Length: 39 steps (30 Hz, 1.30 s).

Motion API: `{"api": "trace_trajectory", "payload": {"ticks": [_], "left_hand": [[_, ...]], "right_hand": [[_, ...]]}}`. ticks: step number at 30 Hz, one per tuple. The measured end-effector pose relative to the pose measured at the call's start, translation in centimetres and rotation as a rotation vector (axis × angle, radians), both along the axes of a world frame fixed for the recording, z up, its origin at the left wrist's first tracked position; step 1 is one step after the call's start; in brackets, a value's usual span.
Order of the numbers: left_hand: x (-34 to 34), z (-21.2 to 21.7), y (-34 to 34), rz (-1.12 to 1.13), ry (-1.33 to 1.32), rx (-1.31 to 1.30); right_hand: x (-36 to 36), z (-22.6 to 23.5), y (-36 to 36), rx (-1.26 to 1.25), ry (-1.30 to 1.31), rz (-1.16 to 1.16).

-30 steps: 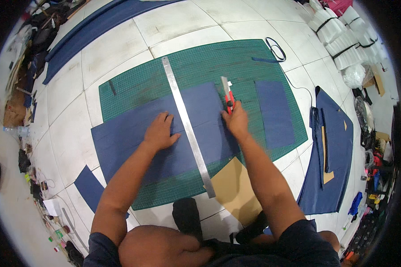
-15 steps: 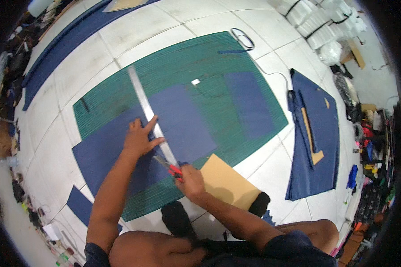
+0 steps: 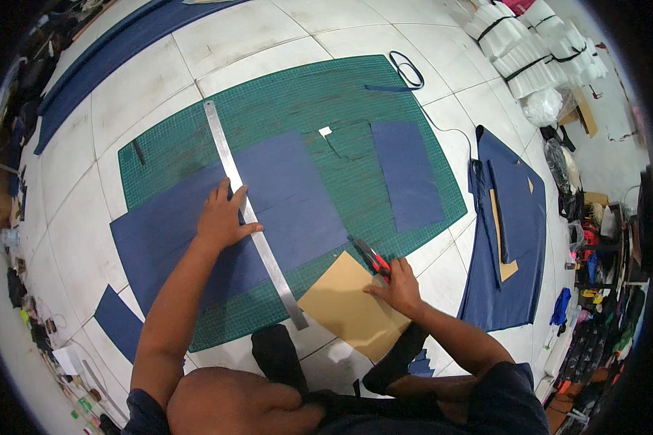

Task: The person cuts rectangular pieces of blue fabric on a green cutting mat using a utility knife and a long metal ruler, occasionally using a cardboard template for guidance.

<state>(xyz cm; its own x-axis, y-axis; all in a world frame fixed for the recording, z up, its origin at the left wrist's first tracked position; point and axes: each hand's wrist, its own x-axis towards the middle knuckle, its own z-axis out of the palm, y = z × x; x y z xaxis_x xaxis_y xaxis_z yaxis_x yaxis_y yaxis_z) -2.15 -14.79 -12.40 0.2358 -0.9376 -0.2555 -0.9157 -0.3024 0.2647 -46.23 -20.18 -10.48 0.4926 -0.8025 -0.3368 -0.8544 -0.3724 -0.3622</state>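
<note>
A large dark blue sheet of material point(image 3: 290, 196) lies over a green cutting mat point(image 3: 268, 101), with a long metal ruler point(image 3: 225, 145) slanting across both. My left hand point(image 3: 223, 217) has its fingers spread, its fingertips on the ruler's edge and the sheet. My right hand point(image 3: 401, 288) closes round the rear of a red and black utility knife point(image 3: 374, 258). The knife's blade end points toward the sheet's near right corner. Under that hand is a tan card piece point(image 3: 352, 304), which overlaps the mat's near edge. A smaller blue rectangle point(image 3: 408, 174) rests on the mat's right part.
Folded blue material point(image 3: 515, 232) with tan strips lies on the tiles at right. A blue roll point(image 3: 109, 65) stretches along the far left. A looped strap point(image 3: 406, 71) touches the mat's far corner. White wrapped bundles point(image 3: 522, 51) are stacked at far right. My feet point(image 3: 276, 355) are close to the mat.
My right hand has moved right with the utility knife, from beside the ruler to over the card. The ruler's near end now reaches past the mat's edge. My left hand stays on the ruler.
</note>
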Motion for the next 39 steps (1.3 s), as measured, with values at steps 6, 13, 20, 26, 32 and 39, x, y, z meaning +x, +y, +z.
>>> {"api": "trace_trajectory", "payload": {"ticks": [6, 13, 20, 26, 32, 39], "left_hand": [[0.3, 0.0, 0.3, 0.058, 0.084, 0.0], [0.0, 0.1, 0.4, 0.067, 0.072, -0.01], [0.6, -0.2, 0.3, 0.046, 0.083, -0.013], [0.0, 0.7, 0.0, 0.082, 0.111, 0.021], [0.5, -0.5, 0.5, 0.099, 0.143, -0.039], [-0.3, 0.8, 0.1, 0.1, 0.12, 0.013]], "right_hand": [[-1.6, -0.8, 2.3, 0.169, -0.017, -0.181], [-0.3, 0.4, 2.8, 0.154, 0.06, 0.021], [-0.2, -0.1, 4.2, 0.202, 0.032, -0.093], [0.3, 0.3, 5.2, 0.113, 0.038, -0.035], [1.8, -0.2, 6.2, 0.051, -0.003, -0.058], [-2.3, 3.3, 4.0, 0.433, -0.126, -0.091]]}}
